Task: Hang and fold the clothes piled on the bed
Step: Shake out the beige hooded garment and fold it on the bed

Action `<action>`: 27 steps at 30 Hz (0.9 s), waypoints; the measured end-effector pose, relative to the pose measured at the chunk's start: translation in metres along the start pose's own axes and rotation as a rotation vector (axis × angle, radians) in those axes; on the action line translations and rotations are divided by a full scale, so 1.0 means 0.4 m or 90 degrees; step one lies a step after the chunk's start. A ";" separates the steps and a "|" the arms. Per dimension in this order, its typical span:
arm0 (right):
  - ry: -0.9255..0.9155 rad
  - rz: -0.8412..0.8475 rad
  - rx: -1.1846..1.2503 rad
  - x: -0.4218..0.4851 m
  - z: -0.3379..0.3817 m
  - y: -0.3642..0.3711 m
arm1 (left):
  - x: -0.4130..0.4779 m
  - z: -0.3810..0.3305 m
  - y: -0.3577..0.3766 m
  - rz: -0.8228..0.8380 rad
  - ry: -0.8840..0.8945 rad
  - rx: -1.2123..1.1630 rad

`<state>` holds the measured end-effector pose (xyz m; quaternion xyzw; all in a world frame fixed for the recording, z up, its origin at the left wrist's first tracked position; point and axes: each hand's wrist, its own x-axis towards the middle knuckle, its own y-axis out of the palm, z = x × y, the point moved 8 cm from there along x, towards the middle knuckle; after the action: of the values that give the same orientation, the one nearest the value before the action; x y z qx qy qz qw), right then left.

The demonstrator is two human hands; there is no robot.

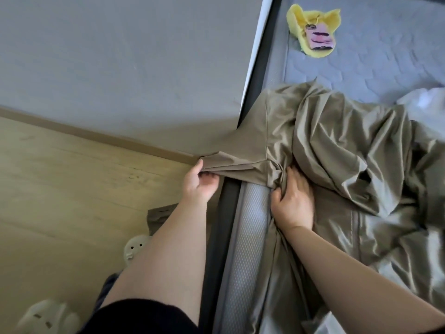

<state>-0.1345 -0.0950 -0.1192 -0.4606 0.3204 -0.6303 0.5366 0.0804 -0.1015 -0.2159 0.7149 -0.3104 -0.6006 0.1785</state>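
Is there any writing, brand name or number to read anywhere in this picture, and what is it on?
No text can be read here.
Pink patch on the yellow cloth: dark marks, too blurred to read.
Olive garment: no label or print showing.
White slipper on the floor: dark dots only, no letters.

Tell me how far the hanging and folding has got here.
Done: nothing looks folded or hung. In hand: left hand pinches an end of the olive garment, stretched past the mattress edge; right hand grips its bunched fabric. Left: that crumpled garment, the yellow cloth and a white item.
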 end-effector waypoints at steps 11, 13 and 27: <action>-0.011 -0.013 0.021 -0.004 0.005 -0.004 | -0.154 -0.278 0.160 0.040 0.176 -0.154; -0.007 -0.003 0.013 -0.004 0.004 -0.001 | -0.176 -0.309 0.136 0.027 0.190 -0.181; 0.193 0.294 0.456 0.034 -0.010 -0.031 | -0.467 -0.052 0.355 0.051 0.895 0.867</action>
<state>-0.1432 -0.1060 -0.1062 -0.0649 0.2510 -0.6256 0.7358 0.0520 -0.0868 0.0175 0.8487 -0.4379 0.2763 -0.1080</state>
